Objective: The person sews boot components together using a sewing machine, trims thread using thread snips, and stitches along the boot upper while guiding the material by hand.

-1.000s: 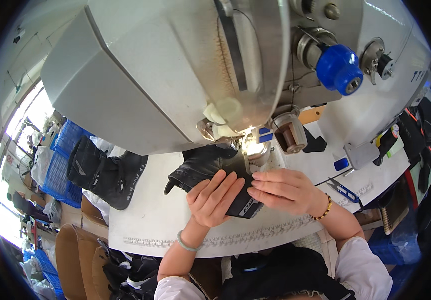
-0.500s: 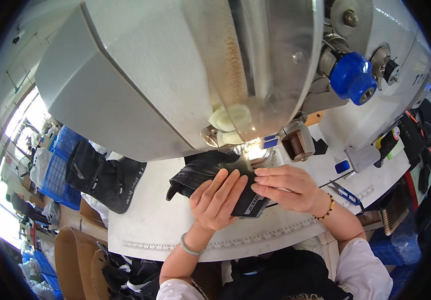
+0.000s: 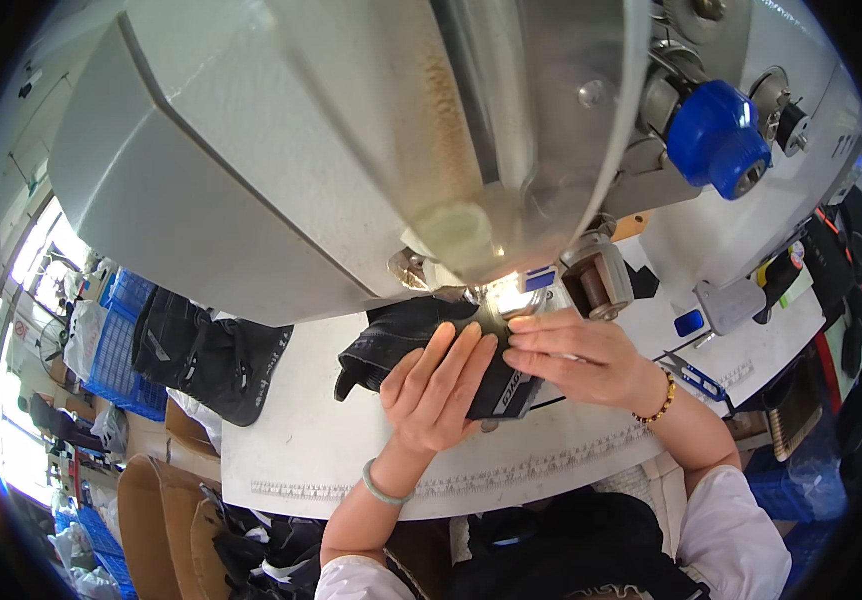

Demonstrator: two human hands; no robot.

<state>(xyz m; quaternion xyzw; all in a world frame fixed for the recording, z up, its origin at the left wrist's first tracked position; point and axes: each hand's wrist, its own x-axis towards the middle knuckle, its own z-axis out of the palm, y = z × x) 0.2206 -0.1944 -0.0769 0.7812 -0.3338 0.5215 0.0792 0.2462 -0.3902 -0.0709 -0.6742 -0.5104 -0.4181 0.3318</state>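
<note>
A black fabric piece (image 3: 496, 393) with a pale printed label lies under the head of a large grey sewing machine (image 3: 251, 190). Its far edge reaches the lit needle area (image 3: 511, 292); the machine hides the needle itself. My left hand (image 3: 436, 390) rests on the piece, fingers stretched out flat over it and thumb out of sight. Close beside it, my right hand (image 3: 581, 358) pinches the piece's right edge near the light. A small pale bit shows between those fingers, too small to name. A narrow black tab sticks out at the piece's left end.
More black fabric pieces (image 3: 211, 350) lie at the table's left. A brown thread bobbin (image 3: 596, 285) stands right of the needle area. Blue-handled thread snips (image 3: 699, 380) lie by my right wrist. A printed ruler (image 3: 511, 468) follows the table's front edge; a cardboard box (image 3: 156, 530) stands below left.
The labelled near end of the black fabric piece has shifted slightly away from me, toward the machine. Both hands stay on it. The whole view has tilted a little.
</note>
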